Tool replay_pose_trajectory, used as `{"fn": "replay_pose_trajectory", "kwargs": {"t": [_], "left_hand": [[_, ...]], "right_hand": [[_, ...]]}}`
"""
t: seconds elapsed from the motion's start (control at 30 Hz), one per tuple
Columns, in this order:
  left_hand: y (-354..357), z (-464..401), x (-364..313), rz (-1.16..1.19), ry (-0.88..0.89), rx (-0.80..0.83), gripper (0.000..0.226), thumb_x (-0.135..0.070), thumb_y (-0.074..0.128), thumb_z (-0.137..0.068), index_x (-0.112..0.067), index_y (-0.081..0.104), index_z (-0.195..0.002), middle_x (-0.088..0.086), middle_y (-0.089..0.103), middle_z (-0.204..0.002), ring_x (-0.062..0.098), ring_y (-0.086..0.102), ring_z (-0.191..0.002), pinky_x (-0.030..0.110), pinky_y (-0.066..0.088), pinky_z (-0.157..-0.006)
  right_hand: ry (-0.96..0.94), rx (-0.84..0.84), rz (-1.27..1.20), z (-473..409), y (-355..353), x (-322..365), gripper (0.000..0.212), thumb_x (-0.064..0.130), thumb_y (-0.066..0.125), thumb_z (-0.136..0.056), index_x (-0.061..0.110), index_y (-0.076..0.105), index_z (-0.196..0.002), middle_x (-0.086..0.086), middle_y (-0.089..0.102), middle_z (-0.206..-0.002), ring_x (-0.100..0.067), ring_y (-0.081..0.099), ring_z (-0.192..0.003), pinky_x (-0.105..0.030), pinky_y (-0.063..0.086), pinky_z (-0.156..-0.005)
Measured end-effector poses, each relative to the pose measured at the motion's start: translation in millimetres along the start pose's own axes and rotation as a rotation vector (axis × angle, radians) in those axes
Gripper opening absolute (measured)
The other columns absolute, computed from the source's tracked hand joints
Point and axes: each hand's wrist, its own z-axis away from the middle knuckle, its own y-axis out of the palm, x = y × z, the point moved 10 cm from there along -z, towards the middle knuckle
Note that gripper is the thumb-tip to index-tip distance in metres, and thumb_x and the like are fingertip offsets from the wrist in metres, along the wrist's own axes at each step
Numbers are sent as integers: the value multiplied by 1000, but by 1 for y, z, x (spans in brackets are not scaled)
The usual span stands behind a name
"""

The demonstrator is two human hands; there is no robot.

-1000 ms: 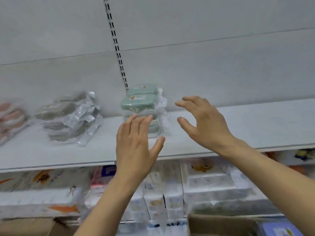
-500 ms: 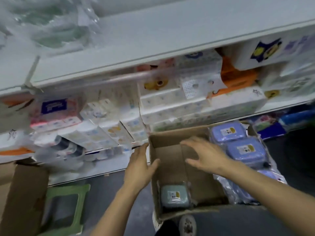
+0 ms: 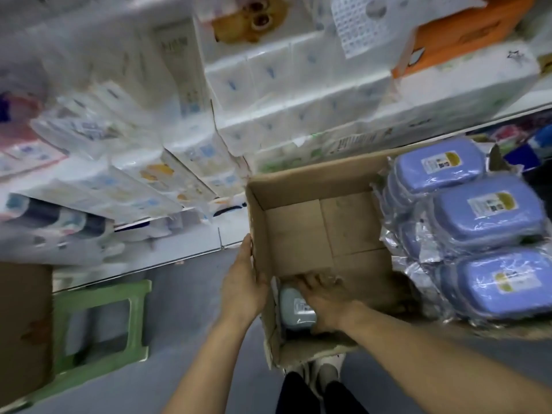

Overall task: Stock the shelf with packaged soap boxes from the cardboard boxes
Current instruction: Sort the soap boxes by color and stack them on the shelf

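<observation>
An open cardboard box (image 3: 301,186) stands on the floor in front of the shelf. One pale green soap box (image 3: 294,309) in clear wrap lies in its near left corner. My right hand (image 3: 324,297) reaches down inside and lies over the soap box, fingers spread across its top; whether they curl round it I cannot tell. My left hand (image 3: 243,282) grips the box's left wall at the rim. Blue soap boxes (image 3: 487,210) in clear wrap are stacked in the box's right half.
A lower shelf (image 3: 185,258) packed with white tissue packs (image 3: 298,94) runs across the top. A green plastic stool (image 3: 101,324) stands on the grey floor at left, beside another brown carton (image 3: 21,324). My feet (image 3: 322,372) show under the box.
The view dropped from the upper shelf to the box. My right hand went down inside onto the green soap box. My left hand moved onto the box's left wall.
</observation>
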Motion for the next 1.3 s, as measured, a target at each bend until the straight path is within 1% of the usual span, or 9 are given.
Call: {"fn": "replay_pose_trajectory", "kwargs": {"t": [0.17, 0.3, 0.43, 0.53, 0.7, 0.83, 0.97, 1.13, 1.3], "left_hand": [[0, 4, 2, 100, -27, 22, 66, -44, 50, -80, -53, 30, -142, -14, 65, -121, 19, 67, -100, 41, 56, -85], [4, 1, 6, 59, -8, -28, 67, -14, 53, -89, -39, 30, -147, -7, 54, -139, 23, 59, -117, 44, 50, -97], [-11, 12, -34, -182, 244, -297, 74, -3, 66, -79, -9, 35, -147, 10, 42, -140, 25, 39, -129, 28, 30, -109], [18, 11, -57, -26, 301, -152, 64, -8, 63, -87, -20, 38, -145, -1, 42, -139, 13, 44, -124, 15, 34, -102], [124, -16, 4, 487, -420, 254, 59, -27, 63, -93, -22, 36, -146, -1, 46, -141, 22, 46, -131, 33, 39, -105], [192, -30, 45, 739, -792, 327, 59, -58, 68, -79, -17, 58, -121, 2, 62, -114, 21, 57, -104, 35, 44, -94], [215, -41, 29, 885, -764, 382, 50, -44, 79, -76, -14, 64, -112, 8, 72, -104, 24, 68, -93, 33, 54, -75], [193, -44, 9, 915, -689, 368, 47, -34, 83, -70, -13, 67, -109, 10, 75, -94, 27, 71, -86, 34, 57, -70], [123, -33, -30, 966, -510, 317, 23, -15, 76, -81, -12, 67, -102, 11, 74, -94, 26, 70, -86, 43, 58, -83]], "right_hand": [[73, -125, -39, -9, -4, -21, 110, 55, 75, -69, 23, 8, -151, -7, 27, -149, -31, 36, -131, -47, 36, -104], [302, -245, -213, -4, -36, -64, 104, 55, 76, -69, 23, 14, -146, -7, 34, -140, -29, 42, -124, -37, 44, -91], [484, -332, -420, 0, -56, -107, 100, 53, 80, -65, 20, 22, -139, -7, 38, -136, -28, 45, -123, -37, 45, -84], [559, -351, -674, 4, -52, -132, 101, 51, 83, -65, 20, 23, -140, -8, 40, -138, -30, 49, -122, -40, 46, -93], [625, -361, -973, 7, -28, -158, 97, 50, 86, -59, 15, 32, -131, -5, 56, -124, -26, 56, -111, -41, 48, -96], [614, -356, -1163, 2, -14, -164, 83, 35, 87, -66, 14, 38, -129, -3, 56, -120, -22, 56, -106, -34, 47, -89], [570, -366, -1269, -1, -14, -160, 75, 34, 85, -69, 15, 41, -127, 2, 56, -106, -17, 57, -93, -27, 47, -68], [482, -414, -1446, 18, -26, -147, 62, 62, 70, -75, 23, 47, -116, 3, 62, -109, -8, 61, -87, -19, 48, -73], [445, -486, -1469, 46, -66, -134, 91, 91, 41, -69, 26, 56, -131, 1, 60, -127, -19, 57, -114, -40, 41, -106]]}}
